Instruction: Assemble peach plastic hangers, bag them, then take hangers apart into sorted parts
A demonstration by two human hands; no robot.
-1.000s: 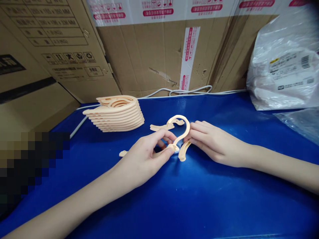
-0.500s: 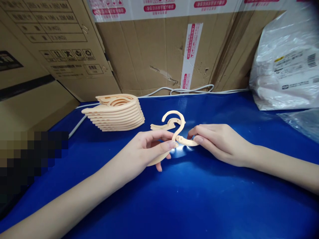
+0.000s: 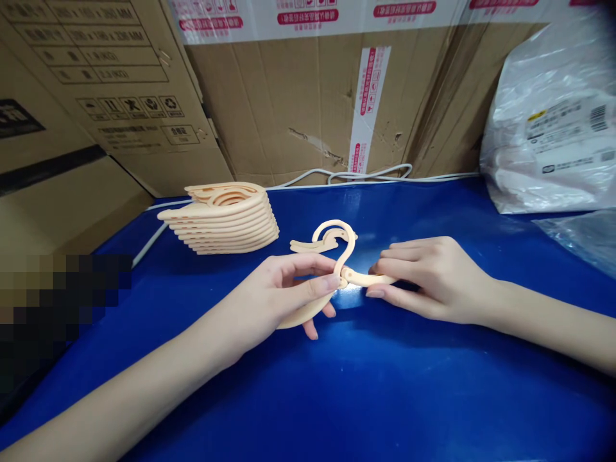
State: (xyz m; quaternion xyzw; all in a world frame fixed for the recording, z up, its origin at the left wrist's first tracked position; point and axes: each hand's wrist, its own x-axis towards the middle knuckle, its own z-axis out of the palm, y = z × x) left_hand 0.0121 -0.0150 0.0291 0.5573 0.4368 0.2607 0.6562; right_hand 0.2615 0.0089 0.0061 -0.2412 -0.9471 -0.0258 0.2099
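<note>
Between my hands is a cream folding clothes hanger (image 3: 345, 256) with its curved hook pointing up and away from me. My left hand (image 3: 293, 289) pinches it near the pivot at the hook's base, and one arm of the hanger runs below the palm. The other arm stretches right into my right hand (image 3: 428, 276), whose fingers close round its end and hide the tip. Just behind the hook lies another cream hanger piece (image 3: 315, 244), folded flat on the table. A neat stack of matching folded hangers (image 3: 226, 224) sits farther left.
The blue tabletop (image 3: 366, 385) is glossy. Cardboard boxes (image 3: 289, 96) wall off the back and left sides. A white cable (image 3: 370, 174) runs along the rear edge. Clear plastic packaging (image 3: 553, 135) with a label stands at the back right.
The hanger's right arm has swung outward and straighter, with my right hand shifting slightly right and its grip altered. The hook has dipped a little; my left hand keeps its pinch.
</note>
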